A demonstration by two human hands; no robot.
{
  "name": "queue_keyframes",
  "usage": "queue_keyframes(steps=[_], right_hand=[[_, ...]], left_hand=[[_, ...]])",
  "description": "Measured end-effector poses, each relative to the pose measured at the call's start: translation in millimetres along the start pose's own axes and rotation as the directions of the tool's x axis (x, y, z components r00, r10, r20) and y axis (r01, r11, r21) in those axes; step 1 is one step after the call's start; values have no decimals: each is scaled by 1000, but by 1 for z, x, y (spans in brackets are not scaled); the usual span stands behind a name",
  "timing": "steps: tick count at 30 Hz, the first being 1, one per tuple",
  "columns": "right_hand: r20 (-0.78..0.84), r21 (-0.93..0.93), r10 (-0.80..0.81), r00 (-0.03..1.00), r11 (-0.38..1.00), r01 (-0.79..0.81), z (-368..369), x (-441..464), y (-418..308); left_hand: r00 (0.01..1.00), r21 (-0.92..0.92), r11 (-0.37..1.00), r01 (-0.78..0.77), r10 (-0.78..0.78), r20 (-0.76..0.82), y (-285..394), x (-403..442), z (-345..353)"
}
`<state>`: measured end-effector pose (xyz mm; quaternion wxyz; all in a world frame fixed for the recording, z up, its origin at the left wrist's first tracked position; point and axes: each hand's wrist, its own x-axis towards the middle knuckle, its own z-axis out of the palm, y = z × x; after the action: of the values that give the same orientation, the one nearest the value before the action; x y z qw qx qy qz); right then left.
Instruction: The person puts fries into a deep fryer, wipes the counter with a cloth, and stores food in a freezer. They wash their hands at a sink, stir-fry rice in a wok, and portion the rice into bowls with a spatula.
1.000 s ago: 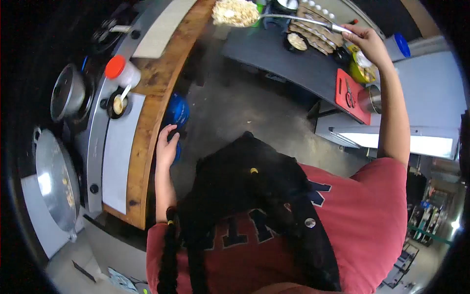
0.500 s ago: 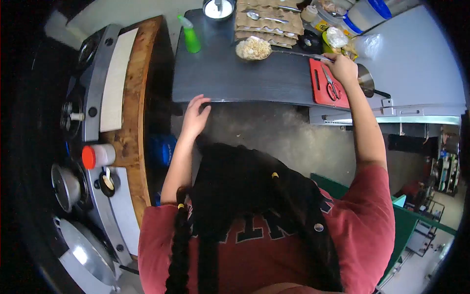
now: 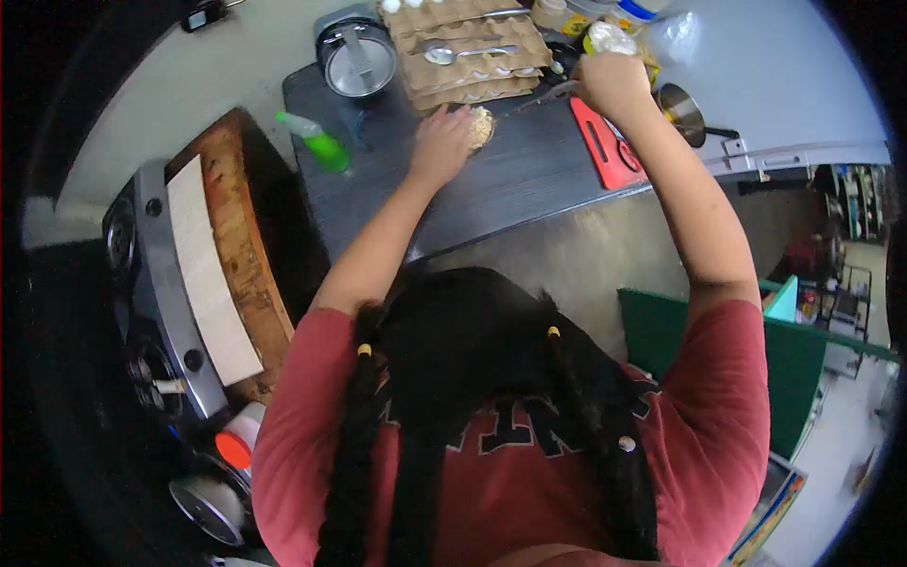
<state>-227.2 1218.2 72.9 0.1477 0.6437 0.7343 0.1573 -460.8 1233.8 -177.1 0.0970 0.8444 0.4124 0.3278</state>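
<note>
My right hand (image 3: 614, 87) is closed around the handle end of a long metal ladle (image 3: 540, 98) at the upper right of the table. Pale, crumbly food (image 3: 481, 129) fills the ladle's round bowl. Over the left side of that bowl lies my left hand (image 3: 444, 148), fingers stretched out and covering part of the food. Whether the fingertips press on the food or the ladle's rim cannot be made out. Just below my right hand is a red cutting board (image 3: 605, 146) with scissors (image 3: 627, 154) on it, partly hidden by my wrist.
Stacked egg trays (image 3: 472, 71) carry a metal spoon (image 3: 468, 54). Left of them stands a dark pot (image 3: 359, 61) with white contents. A green spray bottle (image 3: 321, 146) is near the table's left edge. A metal pan (image 3: 682, 113) sits far right, and a stove (image 3: 161, 283) lies left.
My left hand has moved up and right from the table's front edge onto the ladle's bowl. My right hand still grips the handle. The whole view has turned and shifted.
</note>
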Motion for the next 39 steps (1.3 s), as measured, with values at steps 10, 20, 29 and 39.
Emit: queue_keyframes(steps=[10,20,29,39], right_hand=[[-1,-162,-122,993,980,120,-48,30,-47],[81,-168,-94,992,980,106,-61,33,-28],[142,-97,153,978,985,-140,-86,-6,27],[115,161,275,954,943,-291,8,-89,38]], left_hand=[[997,126,990,-56,50,52,-17,29,47],[998,108,993,-53,49,42,-47,17,65],[983,-60,995,75,-63,174,-44,9,39],[948,299,954,1,-96,304,-26,-16,40]])
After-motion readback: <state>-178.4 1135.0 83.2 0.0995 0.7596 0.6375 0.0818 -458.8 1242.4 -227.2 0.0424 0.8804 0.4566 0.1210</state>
